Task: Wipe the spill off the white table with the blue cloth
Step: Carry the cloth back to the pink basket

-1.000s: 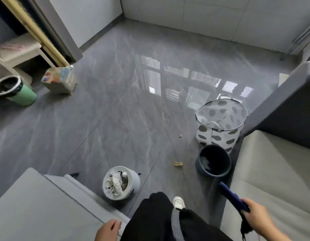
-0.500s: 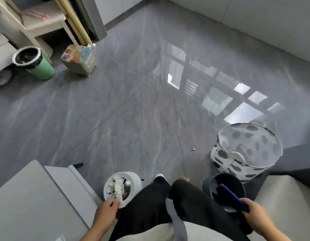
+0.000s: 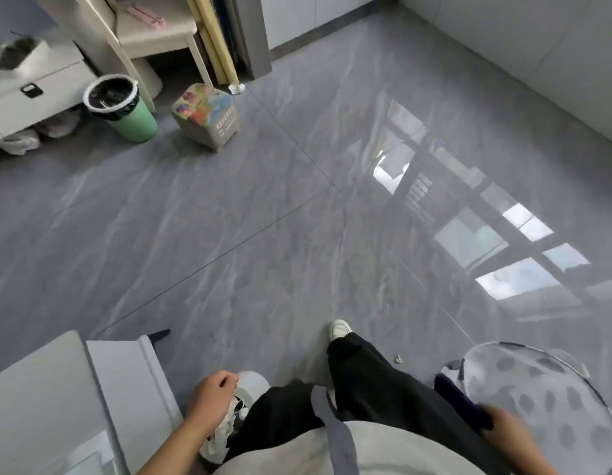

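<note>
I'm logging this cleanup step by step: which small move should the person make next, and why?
Probably bring the right hand, which grips the blue cloth, across the body to the white table at lower left. The cloth is beside the spotted basket, apart from the table, so no wiping can start. The left hand is curled above the small white bin. No spill shows in view.
</note>
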